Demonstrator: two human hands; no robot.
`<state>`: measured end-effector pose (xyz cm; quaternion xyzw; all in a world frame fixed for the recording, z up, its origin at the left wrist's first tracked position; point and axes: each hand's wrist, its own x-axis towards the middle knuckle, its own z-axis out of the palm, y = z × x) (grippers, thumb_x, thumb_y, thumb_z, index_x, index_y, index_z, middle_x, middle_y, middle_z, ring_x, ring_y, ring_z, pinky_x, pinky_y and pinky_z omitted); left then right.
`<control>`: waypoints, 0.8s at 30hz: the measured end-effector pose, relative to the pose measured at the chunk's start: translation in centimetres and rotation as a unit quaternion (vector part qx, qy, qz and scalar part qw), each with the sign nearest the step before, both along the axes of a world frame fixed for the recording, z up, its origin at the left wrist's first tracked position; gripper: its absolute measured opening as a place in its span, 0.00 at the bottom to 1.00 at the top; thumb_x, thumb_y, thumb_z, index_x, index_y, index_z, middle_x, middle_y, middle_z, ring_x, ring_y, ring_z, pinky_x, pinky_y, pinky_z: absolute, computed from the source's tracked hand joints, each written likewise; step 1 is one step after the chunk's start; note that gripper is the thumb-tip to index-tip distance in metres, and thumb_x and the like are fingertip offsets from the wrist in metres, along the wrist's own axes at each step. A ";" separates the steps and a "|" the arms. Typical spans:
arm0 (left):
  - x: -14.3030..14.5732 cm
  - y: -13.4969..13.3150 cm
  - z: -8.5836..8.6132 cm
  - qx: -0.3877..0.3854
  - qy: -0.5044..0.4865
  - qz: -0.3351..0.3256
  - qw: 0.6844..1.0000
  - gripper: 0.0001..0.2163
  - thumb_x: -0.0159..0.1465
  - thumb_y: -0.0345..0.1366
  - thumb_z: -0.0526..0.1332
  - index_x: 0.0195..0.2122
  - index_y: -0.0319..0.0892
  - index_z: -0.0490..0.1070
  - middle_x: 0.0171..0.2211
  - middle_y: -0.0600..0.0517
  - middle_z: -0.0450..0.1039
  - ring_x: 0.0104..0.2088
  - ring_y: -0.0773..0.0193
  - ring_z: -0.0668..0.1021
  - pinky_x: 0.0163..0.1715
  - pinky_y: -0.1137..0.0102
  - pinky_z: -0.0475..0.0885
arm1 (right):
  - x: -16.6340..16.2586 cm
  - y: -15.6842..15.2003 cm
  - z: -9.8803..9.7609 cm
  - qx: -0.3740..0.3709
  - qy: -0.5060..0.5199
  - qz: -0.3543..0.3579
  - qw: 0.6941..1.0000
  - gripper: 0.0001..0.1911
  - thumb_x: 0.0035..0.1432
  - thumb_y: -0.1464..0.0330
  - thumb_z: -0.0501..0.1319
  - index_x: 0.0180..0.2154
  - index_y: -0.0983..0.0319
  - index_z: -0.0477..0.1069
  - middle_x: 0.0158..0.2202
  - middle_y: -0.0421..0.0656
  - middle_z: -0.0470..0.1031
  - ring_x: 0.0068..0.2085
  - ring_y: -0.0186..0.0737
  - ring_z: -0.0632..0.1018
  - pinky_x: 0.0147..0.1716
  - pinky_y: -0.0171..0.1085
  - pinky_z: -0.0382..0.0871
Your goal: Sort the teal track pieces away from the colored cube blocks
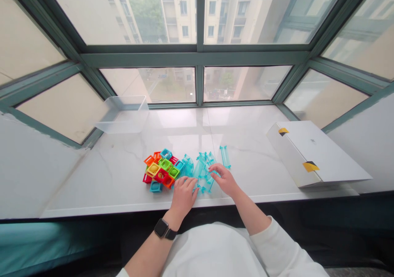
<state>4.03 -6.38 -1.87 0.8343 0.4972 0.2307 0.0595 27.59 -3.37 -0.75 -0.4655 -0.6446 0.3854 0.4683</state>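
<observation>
A loose group of see-through teal plastic track pieces [201, 166] lies on the white marble-look sill. My left hand [184, 191], with a black watch on its wrist, rests palm down at their near left side, fingers stretched and thumb apart. From the right, my right hand [226, 180] reaches into the group, its bent thumb and index finger at the edge of a teal piece. Left of the teal pieces is a heap of coloured square blocks [161, 169] in red, orange, yellow, green and blue, some with a ball-like shape inside. One teal piece [225, 156] lies apart beyond my right hand.
An open clear plastic bin [123, 126] stands at the back left of the sill [252, 154]. At the right is a white box [323, 152] with yellow and black tabs. Green-framed windows [200, 58] close off the far side. The sill's front edge runs just before my body.
</observation>
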 end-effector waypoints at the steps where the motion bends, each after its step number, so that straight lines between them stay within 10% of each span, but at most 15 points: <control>1: 0.0 0.0 0.0 -0.001 0.000 0.000 1.000 0.14 0.70 0.36 0.62 0.55 0.46 0.78 0.50 0.43 0.81 0.52 0.45 0.77 0.54 0.49 0.68 | 0.2 0.2 0.1 -0.005 0.026 -0.007 1.000 0.05 0.68 0.64 0.62 0.42 0.56 0.76 0.47 0.45 0.78 0.52 0.46 0.79 0.56 0.48 0.74; 11: 0.7 -0.2 2.6 -0.053 -0.086 -0.004 0.995 0.13 0.71 0.42 0.63 0.54 0.48 0.77 0.53 0.44 0.80 0.54 0.48 0.77 0.56 0.50 0.69 | 1.1 -1.2 4.5 0.088 -0.033 -0.070 0.993 0.05 0.69 0.65 0.61 0.43 0.54 0.77 0.49 0.47 0.76 0.52 0.49 0.79 0.55 0.50 0.75; 24: 4.1 0.3 7.0 -0.279 -0.360 0.008 0.890 0.14 0.74 0.48 0.55 0.49 0.45 0.73 0.41 0.49 0.82 0.39 0.58 0.84 0.40 0.65 0.77 | -0.7 -4.5 5.7 0.205 -0.155 -0.009 0.966 0.17 0.68 0.74 0.60 0.53 0.51 0.76 0.53 0.47 0.76 0.55 0.48 0.78 0.59 0.52 0.75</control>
